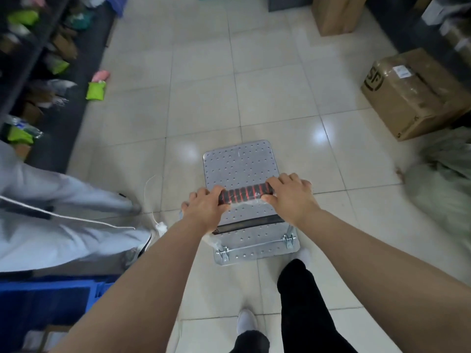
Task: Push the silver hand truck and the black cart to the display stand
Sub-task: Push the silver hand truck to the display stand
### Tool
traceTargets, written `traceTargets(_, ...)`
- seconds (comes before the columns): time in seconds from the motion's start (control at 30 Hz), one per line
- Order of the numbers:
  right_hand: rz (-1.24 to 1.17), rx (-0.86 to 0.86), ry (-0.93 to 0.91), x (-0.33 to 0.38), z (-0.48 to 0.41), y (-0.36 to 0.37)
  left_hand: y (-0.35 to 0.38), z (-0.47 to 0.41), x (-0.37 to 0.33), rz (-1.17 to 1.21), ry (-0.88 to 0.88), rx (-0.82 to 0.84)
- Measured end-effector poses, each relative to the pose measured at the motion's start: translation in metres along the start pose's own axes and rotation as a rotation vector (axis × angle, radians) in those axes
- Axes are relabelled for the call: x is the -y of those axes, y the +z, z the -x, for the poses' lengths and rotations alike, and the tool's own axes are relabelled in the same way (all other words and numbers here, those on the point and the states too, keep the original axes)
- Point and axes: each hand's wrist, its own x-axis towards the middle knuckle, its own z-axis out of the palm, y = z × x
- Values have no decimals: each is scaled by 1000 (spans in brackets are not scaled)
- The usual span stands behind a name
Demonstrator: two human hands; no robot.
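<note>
The silver hand truck [239, 164] stands on the tiled floor in front of me, its studded metal platform bare. Across it runs a black handle with red rings [245, 193]. My left hand [204, 206] grips the handle's left end and my right hand [293, 194] grips its right end. Both arms are stretched forward. No black cart is in view.
Another person in grey trousers [63, 215] walks close on my left. Dark shelves with bags [33, 72] line the left side. Cardboard boxes [413, 93] sit on the right and another [336, 14] far ahead. A blue crate [46, 299] is at lower left. A tiled aisle runs ahead.
</note>
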Motion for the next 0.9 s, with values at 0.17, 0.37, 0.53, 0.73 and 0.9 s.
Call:
traceTargets(0.17,8,7,-50,-36,-56,-29,-18,-46,-31,-2,-75,-18)
traceTargets(0.37,35,72,-91,-78,-127,-69,-39,-102,-74,105,-127,-49)
traceTargets(0.53,34,84,-92,-98,-183,-92,-60,-149,-94,135,-146,-34)
traceTargets(0.73,37,118,-81,-98,-257,-115,-97,-210,-88,165,-126,-21)
traceTargets(0.9,76,142,-85,-84,-325,-131,-132,-269,-66,158,-106,-9)
